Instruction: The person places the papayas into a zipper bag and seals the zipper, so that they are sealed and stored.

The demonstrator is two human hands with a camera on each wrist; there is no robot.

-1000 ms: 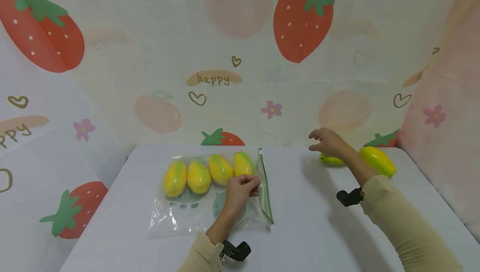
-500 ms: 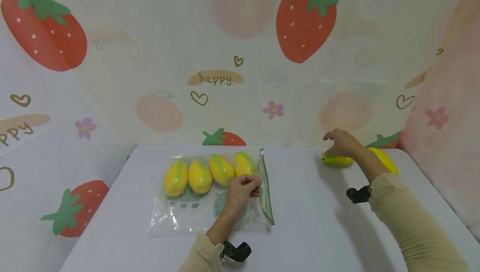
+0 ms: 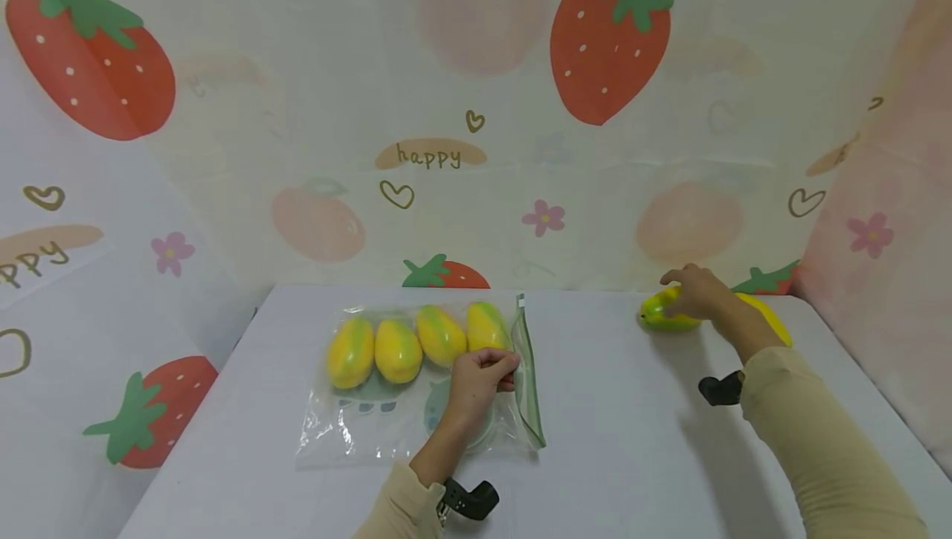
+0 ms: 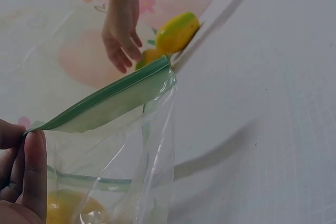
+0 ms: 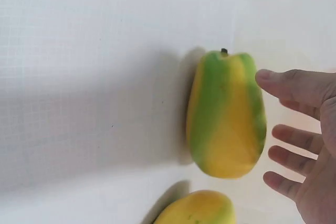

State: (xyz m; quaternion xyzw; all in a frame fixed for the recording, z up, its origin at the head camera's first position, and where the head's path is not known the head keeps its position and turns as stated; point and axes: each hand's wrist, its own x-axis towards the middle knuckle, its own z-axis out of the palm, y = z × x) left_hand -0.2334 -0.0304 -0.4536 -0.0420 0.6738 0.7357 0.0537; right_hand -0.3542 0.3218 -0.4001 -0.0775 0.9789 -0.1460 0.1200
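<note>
My left hand (image 3: 474, 383) pinches the green zip edge (image 4: 110, 94) of a clear zip bag (image 3: 357, 440), which lies on the table with several yellow-green toy papayas (image 3: 397, 351) inside. Seen from the left wrist, the bag's mouth is lifted between thumb and finger. At the far right, my right hand (image 3: 699, 295) is just over a loose papaya (image 5: 226, 124) with its fingers spread. In the right wrist view the thumb tip looks very near that papaya's side; whether it touches cannot be told. Another papaya (image 3: 768, 317) lies to its right, partly behind the forearm.
The white table (image 3: 595, 440) meets a fruit-printed backdrop (image 3: 476, 192) just behind the fruit. More printed sheeting (image 3: 870, 291) bounds the right side. A dark camera (image 3: 470, 499) sits on my left wrist, another (image 3: 720, 390) on the right.
My right hand has moved right and slightly down, from left of the nearer loose papaya to over it. The left hand keeps its pinch on the bag in the same place.
</note>
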